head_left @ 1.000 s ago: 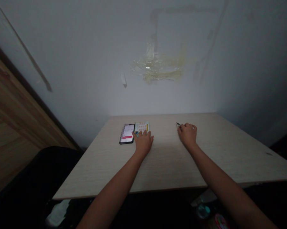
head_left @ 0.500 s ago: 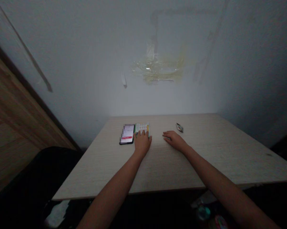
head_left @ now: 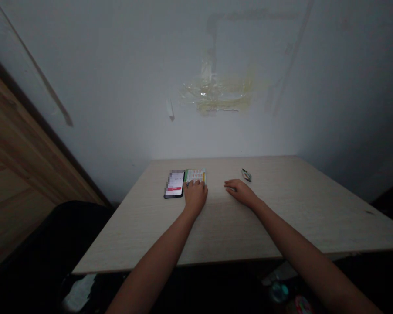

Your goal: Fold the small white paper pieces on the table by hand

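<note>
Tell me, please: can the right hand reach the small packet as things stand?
Probably yes. The right hand lies on the table just short of the packet, and nothing appears to stand between them. The left hand rests on the card, away to the other side.

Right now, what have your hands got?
Left hand on printed card, phone beside it; right hand empty, flat on table, foil packet just ahead.
</note>
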